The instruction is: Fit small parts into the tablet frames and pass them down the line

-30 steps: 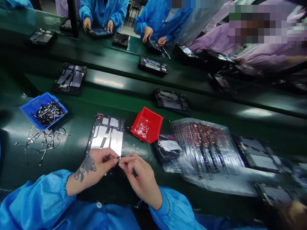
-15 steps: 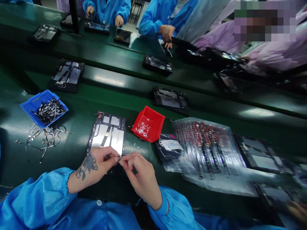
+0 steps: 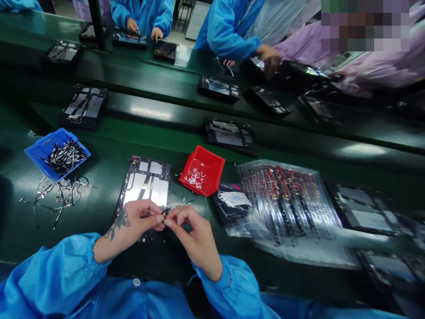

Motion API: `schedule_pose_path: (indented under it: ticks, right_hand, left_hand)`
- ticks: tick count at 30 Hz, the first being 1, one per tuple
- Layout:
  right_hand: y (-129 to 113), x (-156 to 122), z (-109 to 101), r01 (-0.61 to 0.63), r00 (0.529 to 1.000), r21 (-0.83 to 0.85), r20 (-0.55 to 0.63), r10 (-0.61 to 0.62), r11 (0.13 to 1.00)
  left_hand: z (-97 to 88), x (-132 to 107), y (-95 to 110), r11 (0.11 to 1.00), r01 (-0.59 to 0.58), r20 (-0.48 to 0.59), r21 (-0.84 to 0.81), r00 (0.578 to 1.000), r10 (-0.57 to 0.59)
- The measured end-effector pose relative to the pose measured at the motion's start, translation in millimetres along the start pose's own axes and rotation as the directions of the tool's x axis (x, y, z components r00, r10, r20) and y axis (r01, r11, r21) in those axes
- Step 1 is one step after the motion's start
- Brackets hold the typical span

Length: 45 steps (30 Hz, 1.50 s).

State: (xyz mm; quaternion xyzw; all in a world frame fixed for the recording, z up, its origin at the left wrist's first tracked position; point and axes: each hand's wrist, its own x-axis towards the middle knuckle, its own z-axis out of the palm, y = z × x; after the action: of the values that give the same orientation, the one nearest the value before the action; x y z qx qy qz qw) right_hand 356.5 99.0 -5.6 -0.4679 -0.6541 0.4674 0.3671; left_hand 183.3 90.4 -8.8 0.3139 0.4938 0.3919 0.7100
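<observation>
A thin dark cable (image 3: 166, 212) is pinched between the fingertips of both my hands, over the lower edge of an opened tablet (image 3: 159, 190). My left hand (image 3: 137, 220), tattooed at the wrist, grips it with thumb and forefinger. Closed on the cable from the other side is my right hand (image 3: 197, 237); a thin end pokes out above its fingers. The tablet lies flat, its silver battery plates and black frame facing up, its lower part partly hidden by my hands. What exactly sits inside the fingertips is too small to make out.
Left stands a blue bin (image 3: 39, 153) of short cables, with loose cables (image 3: 59, 197) before it. A red bin (image 3: 214, 164) holds small white strips. Right of it lie clear bagged parts (image 3: 285, 208) and another tablet (image 3: 361, 208). Opened tablets line the belt; co-workers work across it.
My fingertips have shifted slightly, and more of the dark cable shows between them. Across the line, a co-worker's hand has moved right, and another tablet now shows on the belt.
</observation>
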Motion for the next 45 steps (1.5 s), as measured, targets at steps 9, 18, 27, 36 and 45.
schedule_pose_path:
  ticks: [9, 18, 27, 36, 45]
  right_hand:
    - [-2.8, 19.9, -32.7, -0.199, 0.978, 0.357, 0.016, 0.207, 0.913]
    - [-18.2, 55.7, -85.8, -0.132, 0.952, 0.363, -0.213, 0.22, 0.922]
    - [11.2, 88.3, -115.5, -0.227, 0.955, 0.306, -0.114, 0.272, 0.925]
    - [33.4, 71.1, -94.1, 0.237, 0.878, -0.794, -0.071, -0.473, 0.56]
    - [38.5, 80.5, -96.8, 0.207, 0.94, -0.822, 0.017, -0.341, 0.53]
  left_hand:
    - [13.5, 26.1, 17.2, 0.994, -0.112, 0.044, 0.003, 0.993, 0.112]
    - [43.8, 75.6, 35.2, 0.968, -0.243, 0.242, 0.063, 0.945, 0.221]
    - [71.8, 120.3, 54.2, 0.906, -0.303, 0.25, 0.297, 0.94, 0.232]
    - [73.6, 130.8, 55.0, 0.858, -0.346, 0.129, 0.38, 0.938, 0.321]
    - [67.9, 126.3, 55.7, 0.329, -0.511, 0.343, 0.794, 0.824, 0.452]
